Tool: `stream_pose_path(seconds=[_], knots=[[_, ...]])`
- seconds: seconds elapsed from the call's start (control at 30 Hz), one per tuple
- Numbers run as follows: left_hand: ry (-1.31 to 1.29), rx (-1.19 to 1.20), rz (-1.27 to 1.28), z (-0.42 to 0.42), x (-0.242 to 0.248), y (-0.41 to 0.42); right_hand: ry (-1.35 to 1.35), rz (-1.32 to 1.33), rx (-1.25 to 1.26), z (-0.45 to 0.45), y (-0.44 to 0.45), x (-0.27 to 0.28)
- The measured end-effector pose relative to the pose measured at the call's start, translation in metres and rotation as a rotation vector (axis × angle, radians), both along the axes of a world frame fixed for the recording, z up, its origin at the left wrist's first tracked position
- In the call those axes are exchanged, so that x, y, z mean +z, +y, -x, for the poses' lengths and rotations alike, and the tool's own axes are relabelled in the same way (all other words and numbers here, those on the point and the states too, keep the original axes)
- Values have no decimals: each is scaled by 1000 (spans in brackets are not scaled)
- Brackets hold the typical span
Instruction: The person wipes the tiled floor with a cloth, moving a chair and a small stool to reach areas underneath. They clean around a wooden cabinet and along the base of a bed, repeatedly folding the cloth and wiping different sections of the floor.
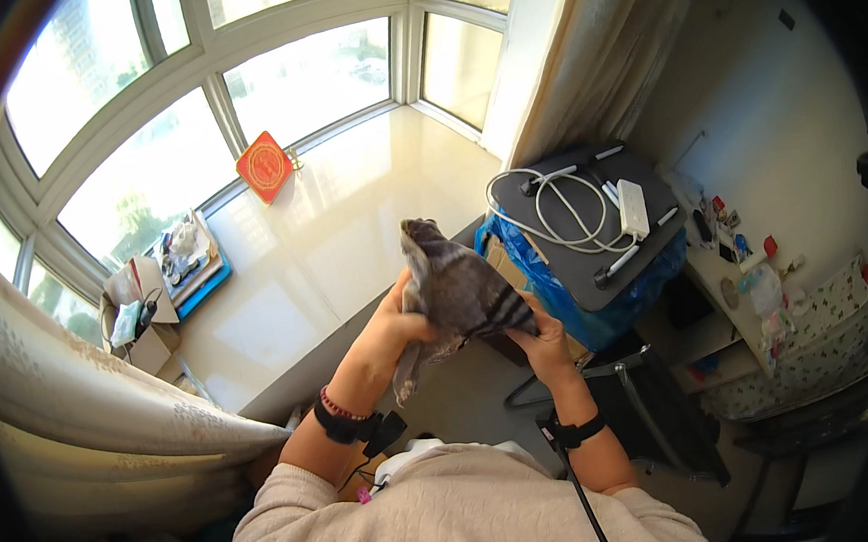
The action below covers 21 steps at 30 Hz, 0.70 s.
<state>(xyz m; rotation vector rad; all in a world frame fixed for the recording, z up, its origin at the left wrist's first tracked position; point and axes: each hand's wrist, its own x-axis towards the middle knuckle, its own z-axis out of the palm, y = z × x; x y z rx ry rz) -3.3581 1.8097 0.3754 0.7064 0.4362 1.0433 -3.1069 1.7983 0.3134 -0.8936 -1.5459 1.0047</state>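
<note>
Both of my hands hold a crumpled grey-brown cloth [461, 288] with dark stripes at its right end, up in front of my body. My left hand [400, 321] grips its left edge, and a loose corner hangs below that hand. My right hand [542, 339] pinches the striped right end. Beyond the cloth lies the pale, glossy window sill [291, 257]. How the fingertips sit under the cloth is partly hidden.
A red diamond-shaped card [265, 167] stands against the window. Papers on a blue folder [208, 288] and an open box [152, 348] lie at the left. On the right, a white cable with a power strip [631, 210] rests on a dark folded table [585, 180], near a black chair [655, 414].
</note>
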Motion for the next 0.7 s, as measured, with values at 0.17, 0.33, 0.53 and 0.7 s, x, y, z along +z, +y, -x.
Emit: stream_pose_path(seconds=[0.17,0.33,0.53,0.7], knots=[[432,-148,-887,10,14,10,137,157,-67,-3,12,5],[552,263,-775,18,-6,35,-4,-6,-202,-2,28,4],[441,234,-240,35,-43,55,-100,61,-165,-12,34,15],[193,226,6,38,-73,61,478,225,-26,-15,37,10]])
